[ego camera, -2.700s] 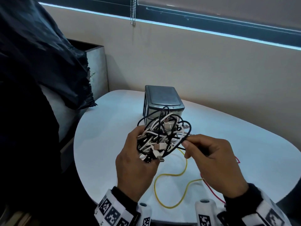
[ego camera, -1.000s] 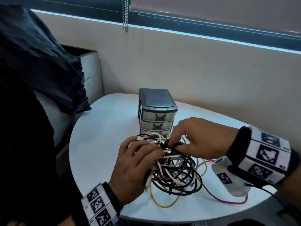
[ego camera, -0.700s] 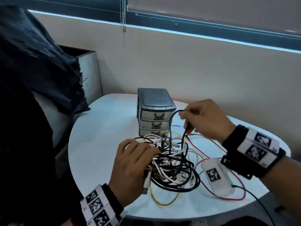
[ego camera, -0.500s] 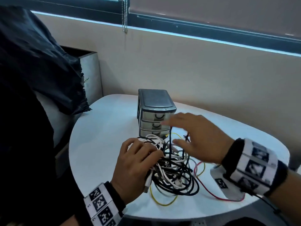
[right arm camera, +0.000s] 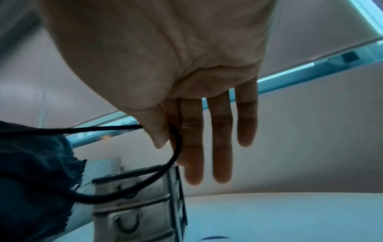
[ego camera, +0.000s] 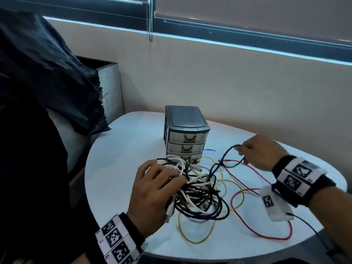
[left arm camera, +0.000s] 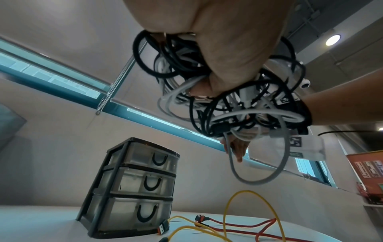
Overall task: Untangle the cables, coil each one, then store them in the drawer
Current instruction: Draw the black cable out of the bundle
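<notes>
1. The drawer unit [ego camera: 185, 134] stands on the table [ego camera: 118, 168], toward its far side, near the wall.
2. The cable tangle [ego camera: 198, 189] lies just in front of the drawer unit.
3. The left hand [ego camera: 154, 193] rests on the tangle's left side.
4. The right hand [ego camera: 259, 153] is to the right of the drawer unit, pinching one cable [ego camera: 226, 155] that leads back into the tangle.
5. Loose cable loops [ego camera: 253, 212] spread right of the tangle and toward the near edge.

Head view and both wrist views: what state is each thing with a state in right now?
Tangled bundle of black and white cables: still knotted, gripped by left hand.
Thin black cable: loop drawn out of the bundle, pinched by right hand.
Yellow cable: loose on the white table, uncoiled.
Red cable: loose, uncoiled.
Small grey three-drawer plastic organiser: drawers closed.
</notes>
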The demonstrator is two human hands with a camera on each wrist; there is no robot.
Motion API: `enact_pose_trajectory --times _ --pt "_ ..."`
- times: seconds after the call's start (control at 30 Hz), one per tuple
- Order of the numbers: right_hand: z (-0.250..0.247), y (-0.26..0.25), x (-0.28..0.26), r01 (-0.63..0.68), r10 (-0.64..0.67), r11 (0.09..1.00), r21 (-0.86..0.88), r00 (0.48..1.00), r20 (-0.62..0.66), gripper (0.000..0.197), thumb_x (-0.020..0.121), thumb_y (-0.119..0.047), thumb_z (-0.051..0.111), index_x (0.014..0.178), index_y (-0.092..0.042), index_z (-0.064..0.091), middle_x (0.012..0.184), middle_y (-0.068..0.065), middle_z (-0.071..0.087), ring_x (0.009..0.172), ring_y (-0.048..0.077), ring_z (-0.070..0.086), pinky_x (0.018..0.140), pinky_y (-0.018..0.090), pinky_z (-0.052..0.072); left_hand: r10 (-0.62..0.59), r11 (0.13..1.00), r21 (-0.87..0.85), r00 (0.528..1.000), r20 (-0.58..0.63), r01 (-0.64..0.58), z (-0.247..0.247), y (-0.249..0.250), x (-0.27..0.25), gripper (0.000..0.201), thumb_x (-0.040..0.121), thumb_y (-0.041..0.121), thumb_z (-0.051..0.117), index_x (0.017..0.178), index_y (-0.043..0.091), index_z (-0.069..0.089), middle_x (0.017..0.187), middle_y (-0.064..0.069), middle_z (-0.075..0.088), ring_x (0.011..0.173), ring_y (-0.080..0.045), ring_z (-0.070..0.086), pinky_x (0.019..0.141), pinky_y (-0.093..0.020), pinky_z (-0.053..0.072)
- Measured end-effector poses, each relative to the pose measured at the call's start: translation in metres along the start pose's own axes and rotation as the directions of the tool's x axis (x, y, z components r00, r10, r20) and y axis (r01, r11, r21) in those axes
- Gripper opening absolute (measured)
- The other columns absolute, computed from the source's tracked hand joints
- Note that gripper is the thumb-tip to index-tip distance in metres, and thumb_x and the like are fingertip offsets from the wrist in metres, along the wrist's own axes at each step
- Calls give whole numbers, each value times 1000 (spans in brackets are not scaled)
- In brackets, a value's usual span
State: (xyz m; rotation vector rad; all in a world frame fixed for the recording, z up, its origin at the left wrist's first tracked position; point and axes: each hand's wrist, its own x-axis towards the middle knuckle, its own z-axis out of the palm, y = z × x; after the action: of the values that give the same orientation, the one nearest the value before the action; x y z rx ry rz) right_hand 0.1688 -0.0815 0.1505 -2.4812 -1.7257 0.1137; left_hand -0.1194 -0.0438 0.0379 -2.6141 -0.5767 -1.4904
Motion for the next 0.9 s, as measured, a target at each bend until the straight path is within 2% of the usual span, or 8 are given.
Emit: enact_pose_trajectory --times 0.13,0.23,0.4,0.5,0.57,0.7,0.77,0.9 --pt "37 -23 -22 341 -371 893 -293 927 -50 58 91 -32 60 145 -31 39 140 2 53 129 29 50 103 46 40 -3 1000 -10 999 53 4 9 -3 0 30 77 8 54 104 21 59 98 1 66 86 -25 57 94 -45 41" --pt "38 -43 -38 587 -645 728 -354 762 -64 40 82 -31 58 121 -38 60 139 0 56 134 27 48 106 61 37 -16 1000 -15 997 79 17 17 -5 -5 36 73 4 61 105 22 59 98 1 67 86 -26 57 95 -45 40" --pt "37 -53 -38 731 -675 608 -309 682 282 31 95 -30 33 106 -33 62 106 -11 66 111 15 59 110 49 29 -21 998 -54 994 111 28 21 -6 -9 27 81 11 56 105 23 59 98 2 66 87 -23 57 101 -41 37" --pt "35 -48 -26 669 -695 621 -409 711 107 19 86 -16 49 90 -24 65 75 -5 66 68 26 64 68 38 51 -29 994 -103 989 144 44 19 -7 -12 27 82 11 54 105 22 59 97 2 65 83 -25 58 100 -43 39" --pt "31 -38 -16 505 -599 766 -399 786 -155 13 81 -12 55 82 -21 64 63 -2 62 52 31 58 49 29 38 -11 989 -147 988 157 34 16 -6 -11 25 83 12 53 106 22 59 98 2 64 82 -25 57 98 -45 40" --pt "7 -2 20 137 -91 989 59 869 -487 25 91 -25 45 94 -13 68 79 15 71 74 40 66 67 40 50 49 980 -197 974 221 -4 9 6 -8 22 85 17 51 105 23 59 100 3 64 82 -26 57 93 -44 43" --pt "4 21 33 4 111 963 271 906 -408 26 92 -29 46 90 -15 68 78 11 72 79 36 68 78 43 54 3 970 -237 969 248 57 7 10 -8 24 84 19 51 106 23 59 103 3 64 86 -26 59 88 -44 44" --pt "32 35 29 -37 118 949 314 963 -243 16 91 -32 54 102 -27 64 74 -4 70 84 29 69 85 43 54 -261 806 -472 929 260 359 3 5 -3 35 72 9 58 105 22 61 101 5 64 87 -23 63 75 -40 50"
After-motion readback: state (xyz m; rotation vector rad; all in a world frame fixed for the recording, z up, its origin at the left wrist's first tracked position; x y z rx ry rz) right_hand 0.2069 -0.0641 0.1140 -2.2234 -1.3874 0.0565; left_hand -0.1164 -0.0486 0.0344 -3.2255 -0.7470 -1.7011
